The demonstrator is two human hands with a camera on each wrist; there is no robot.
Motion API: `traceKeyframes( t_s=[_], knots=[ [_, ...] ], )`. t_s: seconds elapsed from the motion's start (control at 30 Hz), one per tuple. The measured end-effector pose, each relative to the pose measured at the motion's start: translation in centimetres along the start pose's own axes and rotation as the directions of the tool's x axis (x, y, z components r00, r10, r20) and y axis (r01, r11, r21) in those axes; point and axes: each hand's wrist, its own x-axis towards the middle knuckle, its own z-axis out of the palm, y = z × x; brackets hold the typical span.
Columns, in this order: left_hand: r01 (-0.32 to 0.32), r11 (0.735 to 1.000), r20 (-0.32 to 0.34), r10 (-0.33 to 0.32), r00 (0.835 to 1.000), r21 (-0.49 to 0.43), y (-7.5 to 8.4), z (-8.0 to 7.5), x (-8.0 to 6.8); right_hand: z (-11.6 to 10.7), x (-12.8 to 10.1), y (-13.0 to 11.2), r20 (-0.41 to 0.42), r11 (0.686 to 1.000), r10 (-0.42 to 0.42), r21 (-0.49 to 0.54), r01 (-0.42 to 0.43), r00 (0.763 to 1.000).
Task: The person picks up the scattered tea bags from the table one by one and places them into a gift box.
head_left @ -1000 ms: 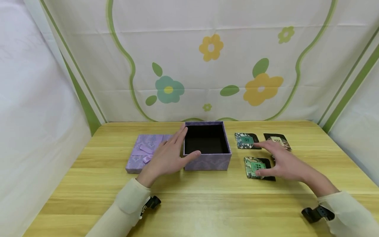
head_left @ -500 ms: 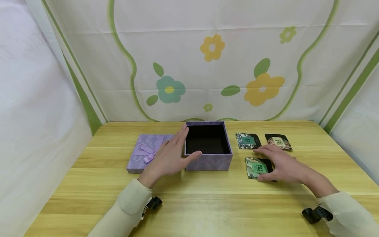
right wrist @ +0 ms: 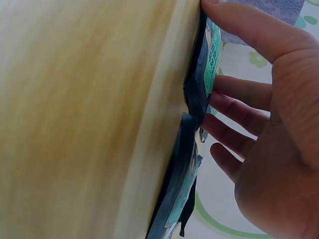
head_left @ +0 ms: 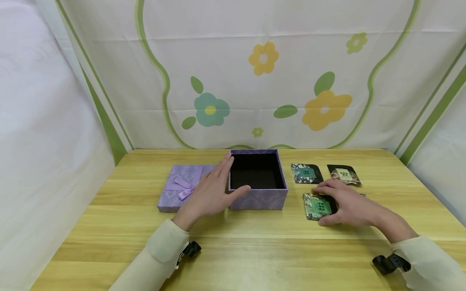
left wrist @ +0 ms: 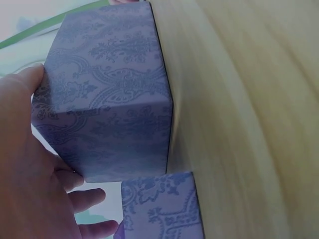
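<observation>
The near sachet (head_left: 317,206) lies flat on the worktop (head_left: 255,250), just right of the open purple box (head_left: 257,180), and my right hand (head_left: 346,204) is on it, thumb at its near edge and fingers curled over the far edge, pinching it. From the right wrist view I see the thumb on the sachet's (right wrist: 207,69) edge and the other fingers (right wrist: 239,112) bent towards it, but I cannot tell whether it has left the wood. I judge it light, thin and limp, a foil-like packet that will bend if taken by one corner and may slide on the smooth wood; opposite edges look the best place to hold it. Two more sachets (head_left: 306,173) (head_left: 344,174) lie farther back, apart from each other and from my hand. My left hand (head_left: 209,192) rests with straight fingers against the box's left wall, thumb on the near corner of the rim, not curled round anything; the left wrist view shows the box wall (left wrist: 107,94) beside the palm. The lid (head_left: 180,188) with its bow lies just left of the box, partly under that hand.
</observation>
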Motion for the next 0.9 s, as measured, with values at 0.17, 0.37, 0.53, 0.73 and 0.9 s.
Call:
traceKeyframes(
  t_s=[0.17, 0.37, 0.53, 0.73, 0.9],
  knots=[
    [0.034, 0.997, -0.001, -0.034, 0.999, -0.073, -0.11, 0.21, 0.10, -0.17, 0.20, -0.21, 0.022, 1.000, -0.001, 0.007, 0.000, 1.000],
    [0.072, 0.988, 0.012, -0.071, 0.997, -0.136, -0.09, 0.15, 0.05, -0.39, 0.32, -0.42, 0.041, 1.000, 0.000, 0.004, 0.000, 0.999],
    [0.063, 0.989, 0.009, -0.063, 0.998, -0.134, -0.03, 0.08, 0.03, -0.47, 0.36, -0.48, 0.042, 1.000, -0.008, -0.011, 0.009, 0.999],
    [0.056, 0.992, 0.002, -0.056, 0.998, -0.111, -0.04, 0.02, 0.04, -0.41, 0.56, -0.67, 0.041, 0.999, -0.020, -0.027, 0.021, 0.999],
    [0.058, 0.992, 0.009, -0.057, 0.998, -0.110, -0.03, 0.04, 0.11, -0.39, 0.55, -0.81, 0.035, 0.999, -0.015, -0.037, 0.016, 0.999]
  ],
)
